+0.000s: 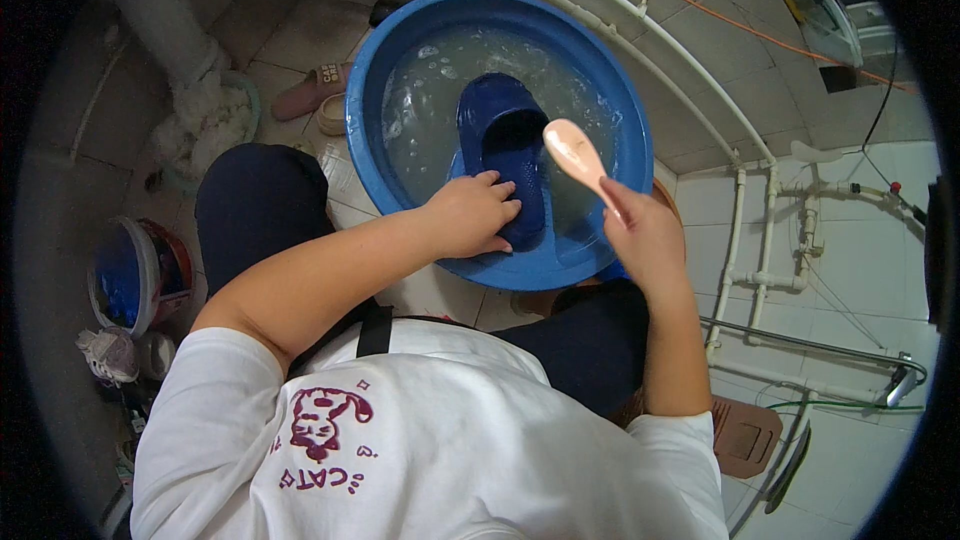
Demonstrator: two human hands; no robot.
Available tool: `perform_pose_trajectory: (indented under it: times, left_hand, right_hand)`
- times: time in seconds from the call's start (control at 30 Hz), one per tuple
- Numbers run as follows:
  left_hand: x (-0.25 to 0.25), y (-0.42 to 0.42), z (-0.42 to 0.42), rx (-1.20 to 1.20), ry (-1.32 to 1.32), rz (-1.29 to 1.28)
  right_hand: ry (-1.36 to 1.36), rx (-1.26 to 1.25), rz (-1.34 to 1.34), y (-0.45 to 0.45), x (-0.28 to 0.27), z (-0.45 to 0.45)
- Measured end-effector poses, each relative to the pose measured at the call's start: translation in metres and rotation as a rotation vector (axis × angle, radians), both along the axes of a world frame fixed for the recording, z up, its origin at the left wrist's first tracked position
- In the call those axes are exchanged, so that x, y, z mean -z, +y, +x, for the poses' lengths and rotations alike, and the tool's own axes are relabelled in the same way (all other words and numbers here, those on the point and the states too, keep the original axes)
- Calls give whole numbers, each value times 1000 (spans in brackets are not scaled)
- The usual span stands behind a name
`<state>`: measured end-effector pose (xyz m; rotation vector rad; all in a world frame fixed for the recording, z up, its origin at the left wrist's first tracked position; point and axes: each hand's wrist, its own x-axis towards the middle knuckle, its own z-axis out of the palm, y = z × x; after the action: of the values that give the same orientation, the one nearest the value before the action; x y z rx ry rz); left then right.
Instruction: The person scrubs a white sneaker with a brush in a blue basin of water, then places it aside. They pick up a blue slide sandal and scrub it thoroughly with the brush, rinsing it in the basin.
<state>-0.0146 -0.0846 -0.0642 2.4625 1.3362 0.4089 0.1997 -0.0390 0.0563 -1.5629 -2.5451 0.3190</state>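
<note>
A dark blue slide slipper [501,120] lies in a large blue plastic basin [363,139], its heel end resting against the moulded washboard [551,232] at the near side. Soapy, cloudy water [420,109] surrounds the toe end. My left hand [474,216] grips the slipper near the heel, fingers spread over the footbed. In my right hand [645,232] is the handle of a pale pink plastic brush [571,148]. The brush head is beside the slipper's strap, back side up; its underside is hidden from me.
A pink slipper [304,96] and a beige shoe [331,115] sit left of the basin. Farther left stand a bucket [146,277] and a sneaker [109,355]. White pipes [731,240] and a metal rail [810,343] run along the right wall. My knees flank the basin's near side.
</note>
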Motion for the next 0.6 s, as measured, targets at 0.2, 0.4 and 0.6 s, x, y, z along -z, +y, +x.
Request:
perform_pose_trajectory:
  times: [0.2,0.4,0.6]
  left_hand:
    - [7,0,3,-9,21,41]
    - [5,1,2,50,14,27]
    - [10,4,2,37,30,4]
  right_hand:
    - [-336,-123,177,-9,23,-30]
    - [-456,-89,28,31,68,-93]
    - [-430,-19,93,72,109,-114]
